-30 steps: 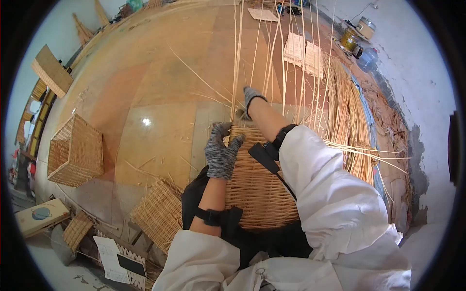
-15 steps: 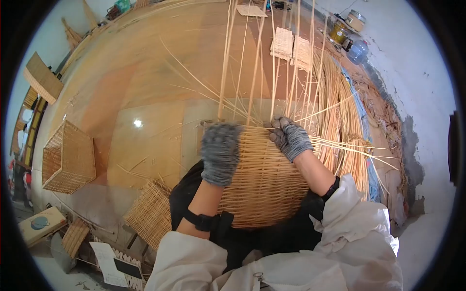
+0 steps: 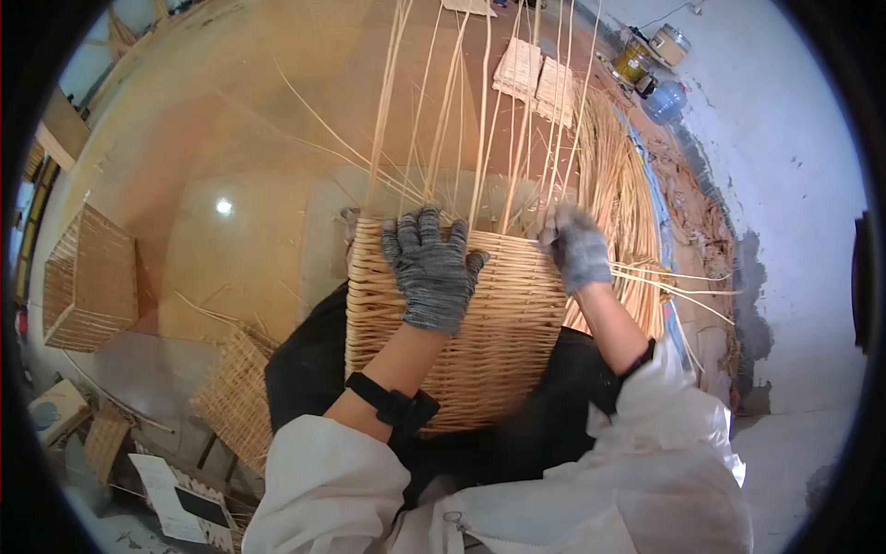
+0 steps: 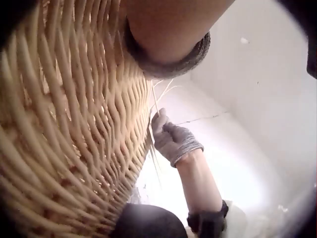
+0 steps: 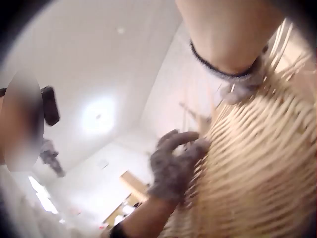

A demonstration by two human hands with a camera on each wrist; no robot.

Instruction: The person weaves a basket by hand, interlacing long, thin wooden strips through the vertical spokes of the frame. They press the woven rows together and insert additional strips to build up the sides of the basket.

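A partly woven wicker basket [image 3: 461, 342] rests on the person's lap, long upright stakes [image 3: 482, 120] rising from its top edge. My left hand [image 3: 429, 272], in a grey knit glove, lies on the near side with fingers spread up to that edge. At the right end of the edge, my gloved right hand [image 3: 577, 251] has curled fingers, blurred in the head view. In the left wrist view the right hand [image 4: 174, 141] pinches a thin willow rod [image 4: 155, 98]. In the right wrist view the left hand [image 5: 173, 163] touches the basket wall [image 5: 247, 163].
A long bundle of loose rods [image 3: 614, 175] lies on the floor at the right, along the wall. Pale woven panels [image 3: 517, 69] lie beyond the stakes. A finished-looking basket [image 3: 92, 277] and a woven piece [image 3: 235, 392] are at the left. Loose rods stick out right.
The right hand came back from beyond the stakes to the basket's right edge. The left hand shifted along the edge and its fingers spread. The basket shows turned more squarely, and the view swung right.
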